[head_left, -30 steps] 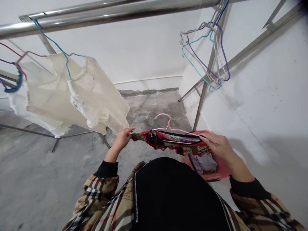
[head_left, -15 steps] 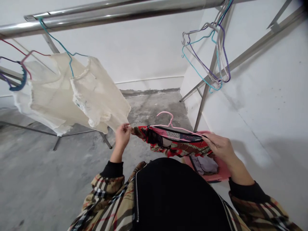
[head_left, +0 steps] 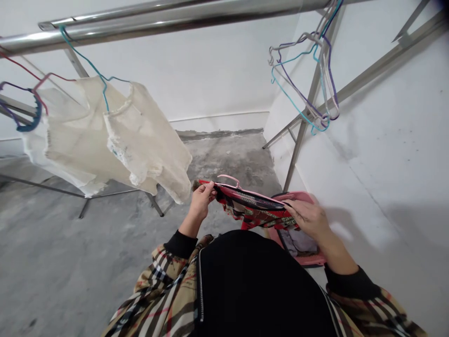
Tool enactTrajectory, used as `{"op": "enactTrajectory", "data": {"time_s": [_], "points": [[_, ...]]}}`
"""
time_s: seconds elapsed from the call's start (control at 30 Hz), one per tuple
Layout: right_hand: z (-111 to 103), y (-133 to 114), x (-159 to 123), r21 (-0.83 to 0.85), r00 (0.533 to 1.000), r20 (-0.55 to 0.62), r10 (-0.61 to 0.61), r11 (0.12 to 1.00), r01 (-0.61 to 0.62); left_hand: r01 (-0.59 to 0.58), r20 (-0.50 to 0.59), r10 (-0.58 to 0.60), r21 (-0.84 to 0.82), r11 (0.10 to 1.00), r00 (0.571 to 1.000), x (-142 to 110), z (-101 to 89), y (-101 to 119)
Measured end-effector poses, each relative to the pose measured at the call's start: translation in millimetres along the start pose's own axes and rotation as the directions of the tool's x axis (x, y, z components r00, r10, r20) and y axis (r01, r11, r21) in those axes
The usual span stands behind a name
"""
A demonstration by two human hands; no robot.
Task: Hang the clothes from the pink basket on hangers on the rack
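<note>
A red, black and patterned garment [head_left: 245, 211] is stretched between my two hands, in front of my body. Inside its neckline lies a pink hanger [head_left: 257, 193], its hook free and tipped toward the far side. My left hand [head_left: 202, 199] is closed on the garment's left shoulder, at that end of the hanger. At the opposite end, my right hand [head_left: 308, 217] pinches the other shoulder of the garment. The hanger's ends are hidden by cloth and fingers.
Overhead runs a metal rail [head_left: 175, 25]. Pale sleeveless tops [head_left: 147, 135] hang from it at left, and several bare wire hangers [head_left: 308, 89] at right. A pink basket [head_left: 314, 260] with grey cloth [head_left: 298, 241] stands on the floor below my right hand. A white wall [head_left: 393, 154] borders the right side.
My left hand has moved right, from the garment's outer edge to its shoulder near the hanger's end. The hanger's hook has tipped lower. My right hand has shifted slightly left, still holding.
</note>
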State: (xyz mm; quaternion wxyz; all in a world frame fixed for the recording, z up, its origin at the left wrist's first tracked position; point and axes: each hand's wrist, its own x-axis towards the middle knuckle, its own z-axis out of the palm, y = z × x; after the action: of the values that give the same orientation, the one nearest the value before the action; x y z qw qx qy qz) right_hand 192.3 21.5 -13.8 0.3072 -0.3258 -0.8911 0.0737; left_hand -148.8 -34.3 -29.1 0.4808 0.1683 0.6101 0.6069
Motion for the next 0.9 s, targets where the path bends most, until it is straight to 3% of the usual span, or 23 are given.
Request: {"op": "enactTrajectory", "data": {"time_s": [0.17, 0.27, 0.33, 0.4, 0.5, 0.57, 0.63, 0.73, 0.8, 0.9], "points": [[0, -1, -1, -0.033, 1.000, 0.009, 0.008, 0.999, -0.007, 0.016, 0.029, -0.018, 0.073, 0.997, 0.999, 1, 4.6, -7], [0, -1, -2, -0.049, 1.000, 0.019, 0.022, 0.999, -0.021, -0.060, -0.019, 0.063, 0.135, 0.989, 0.998, 4, -0.4, -3], [2, -2, -2, -0.058, 0.999, 0.024, 0.029, 0.998, -0.027, -0.160, -0.076, 0.183, 0.237, 0.958, 0.980, 6, -7.2, 3], [4, -5, 0, -0.062, 0.999, 0.027, 0.039, 0.997, -0.037, -0.300, -0.094, 0.388, 0.477, 0.826, 0.917, 6, -13.7, 9], [8, -11, 5, -0.049, 0.997, 0.001, 0.081, 0.996, -0.081, -0.443, 0.061, 0.621, 0.756, 0.483, 0.781, 0, -15.7, 9], [11, -17, 10, -0.045, 0.991, -0.035, 0.128, 0.990, -0.130, -0.505, 0.132, 0.648, 0.746, 0.433, 0.750, -10, -9.1, 3], [16, -24, 16, -0.053, 0.980, -0.061, 0.189, 0.980, -0.192, -0.548, 0.160, 0.613, 0.654, 0.521, 0.774, -21, 3.8, -6], [29, -40, 27, -0.035, 0.952, -0.046, 0.303, 0.952, -0.305, -0.492, 0.293, 0.399, 0.418, 0.764, 0.869, -37, 30.7, -19], [42, -52, 33, 0.029, 0.934, 0.002, 0.357, 0.934, -0.357, -0.388, 0.431, 0.245, 0.283, 0.877, 0.868, -45, 49.0, -24], [62, -68, 42, 0.173, 0.936, 0.032, 0.350, 0.921, -0.350, -0.294, 0.528, 0.153, 0.196, 0.935, 0.836, -50, 68.3, -26]]}}
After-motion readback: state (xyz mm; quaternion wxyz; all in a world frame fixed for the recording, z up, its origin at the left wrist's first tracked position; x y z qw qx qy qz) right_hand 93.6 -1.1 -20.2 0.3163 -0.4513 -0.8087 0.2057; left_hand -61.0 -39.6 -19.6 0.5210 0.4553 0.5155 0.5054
